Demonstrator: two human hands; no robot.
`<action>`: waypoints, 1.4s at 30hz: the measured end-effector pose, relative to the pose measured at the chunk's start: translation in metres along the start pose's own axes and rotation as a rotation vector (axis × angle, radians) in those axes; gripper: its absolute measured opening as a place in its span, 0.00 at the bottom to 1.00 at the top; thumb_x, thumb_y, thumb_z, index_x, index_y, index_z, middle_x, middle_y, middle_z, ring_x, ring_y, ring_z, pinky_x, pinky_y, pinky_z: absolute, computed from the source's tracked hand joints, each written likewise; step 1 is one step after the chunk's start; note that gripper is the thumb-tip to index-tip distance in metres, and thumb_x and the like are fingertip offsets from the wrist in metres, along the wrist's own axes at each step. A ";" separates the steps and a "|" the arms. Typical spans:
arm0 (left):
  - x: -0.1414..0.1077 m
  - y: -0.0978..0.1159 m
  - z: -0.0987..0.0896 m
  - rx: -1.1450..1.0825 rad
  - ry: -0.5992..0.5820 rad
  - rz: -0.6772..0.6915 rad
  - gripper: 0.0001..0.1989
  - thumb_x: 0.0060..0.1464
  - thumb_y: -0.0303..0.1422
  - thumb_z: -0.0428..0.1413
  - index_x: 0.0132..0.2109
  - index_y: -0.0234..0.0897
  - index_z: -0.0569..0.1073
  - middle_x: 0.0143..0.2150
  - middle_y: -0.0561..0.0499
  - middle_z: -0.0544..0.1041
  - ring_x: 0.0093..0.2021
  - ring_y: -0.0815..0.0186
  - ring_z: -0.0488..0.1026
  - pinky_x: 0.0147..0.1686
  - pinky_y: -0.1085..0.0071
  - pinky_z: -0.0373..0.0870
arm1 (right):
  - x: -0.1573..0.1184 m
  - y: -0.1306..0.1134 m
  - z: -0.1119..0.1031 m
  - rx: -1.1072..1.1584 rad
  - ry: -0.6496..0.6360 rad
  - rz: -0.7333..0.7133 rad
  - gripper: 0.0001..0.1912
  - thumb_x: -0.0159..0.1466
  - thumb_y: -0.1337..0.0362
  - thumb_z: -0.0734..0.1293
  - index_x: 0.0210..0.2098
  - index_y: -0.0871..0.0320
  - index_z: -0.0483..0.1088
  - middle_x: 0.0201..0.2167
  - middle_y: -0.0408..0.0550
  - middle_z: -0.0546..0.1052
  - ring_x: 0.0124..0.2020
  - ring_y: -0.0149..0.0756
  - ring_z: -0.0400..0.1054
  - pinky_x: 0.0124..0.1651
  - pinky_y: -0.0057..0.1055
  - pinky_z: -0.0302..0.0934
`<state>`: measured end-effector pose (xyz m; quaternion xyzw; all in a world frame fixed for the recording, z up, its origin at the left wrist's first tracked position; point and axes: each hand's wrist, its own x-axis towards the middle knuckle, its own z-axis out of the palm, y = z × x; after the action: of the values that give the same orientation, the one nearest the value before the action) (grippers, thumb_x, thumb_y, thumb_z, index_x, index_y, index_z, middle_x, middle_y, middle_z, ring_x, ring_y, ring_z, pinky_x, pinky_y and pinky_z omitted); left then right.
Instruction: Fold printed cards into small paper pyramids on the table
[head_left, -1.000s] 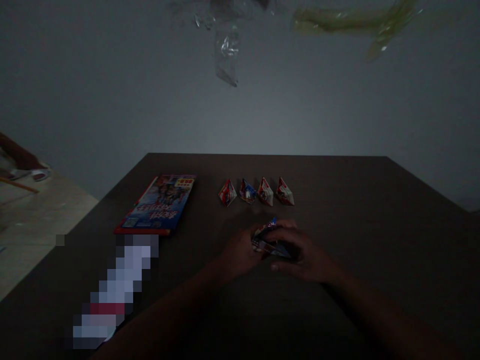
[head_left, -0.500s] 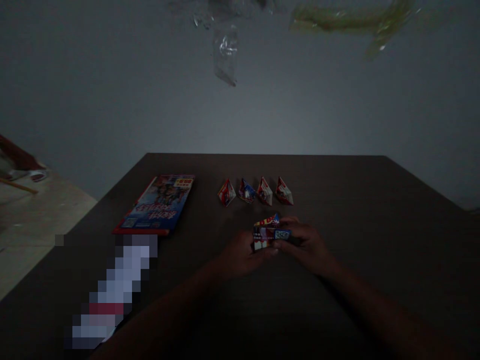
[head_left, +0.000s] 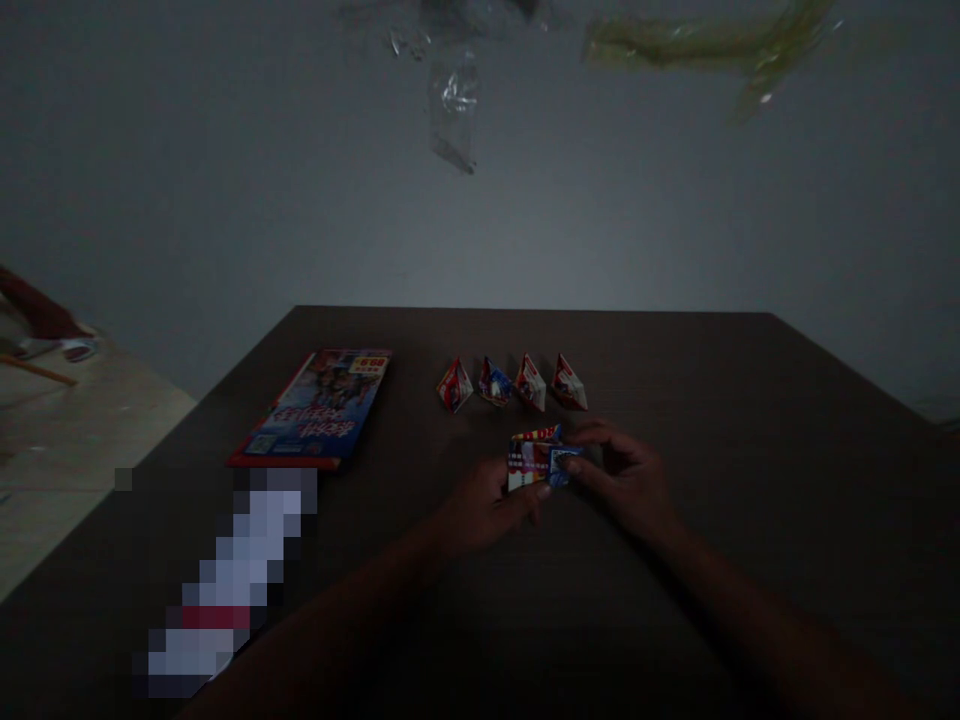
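A small piece of folded printed paper (head_left: 529, 464), with a QR code on its right part, is held above the table between both hands. My left hand (head_left: 487, 505) grips its left side, thumb along the lower edge. On the right edge, my right hand (head_left: 626, 475) pinches the paper between thumb and fingers. Beyond the hands several folded paper shapes stand in a row: a red one (head_left: 454, 386), a blue one (head_left: 494, 382), a white-and-red one (head_left: 529, 384) and another like it (head_left: 568, 384).
Printed booklets or leaflets (head_left: 319, 408) lie in a pile at the table's left. A pixelated pale strip (head_left: 232, 570) is nearer me. Behind the dark table (head_left: 675, 360) is a wall with yellow tape (head_left: 675, 45) and clear plastic (head_left: 453, 110). A person's foot (head_left: 79, 345) shows at far left.
My right hand has shifted slightly to the right and its thumb now lies over the QR code part. More of the blue area below the code shows. The row of folded shapes has not moved.
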<state>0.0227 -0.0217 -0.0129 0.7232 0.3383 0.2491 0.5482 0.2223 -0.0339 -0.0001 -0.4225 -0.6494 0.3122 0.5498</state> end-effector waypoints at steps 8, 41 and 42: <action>-0.001 -0.001 -0.004 -0.048 -0.061 0.001 0.19 0.58 0.44 0.50 0.35 0.30 0.73 0.27 0.48 0.75 0.22 0.72 0.68 0.23 0.77 0.62 | -0.002 -0.001 0.001 0.219 -0.030 0.211 0.20 0.53 0.60 0.73 0.46 0.51 0.72 0.41 0.47 0.77 0.41 0.38 0.71 0.45 0.37 0.66; 0.003 0.006 0.000 -0.279 0.181 -0.080 0.18 0.51 0.42 0.59 0.41 0.30 0.76 0.33 0.48 0.78 0.31 0.67 0.73 0.32 0.74 0.67 | -0.003 0.013 0.003 0.295 -0.115 0.422 0.12 0.55 0.55 0.71 0.31 0.58 0.77 0.24 0.44 0.76 0.26 0.30 0.68 0.31 0.28 0.62; 0.003 0.006 -0.001 -0.283 0.174 -0.077 0.18 0.51 0.42 0.59 0.41 0.30 0.77 0.33 0.48 0.79 0.32 0.67 0.73 0.33 0.74 0.68 | -0.003 0.012 0.002 0.288 -0.116 0.420 0.12 0.56 0.55 0.71 0.32 0.58 0.78 0.23 0.44 0.76 0.26 0.31 0.68 0.31 0.28 0.62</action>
<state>0.0258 -0.0196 -0.0066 0.6010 0.3733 0.3349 0.6224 0.2227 -0.0312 -0.0127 -0.4467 -0.5268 0.5324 0.4893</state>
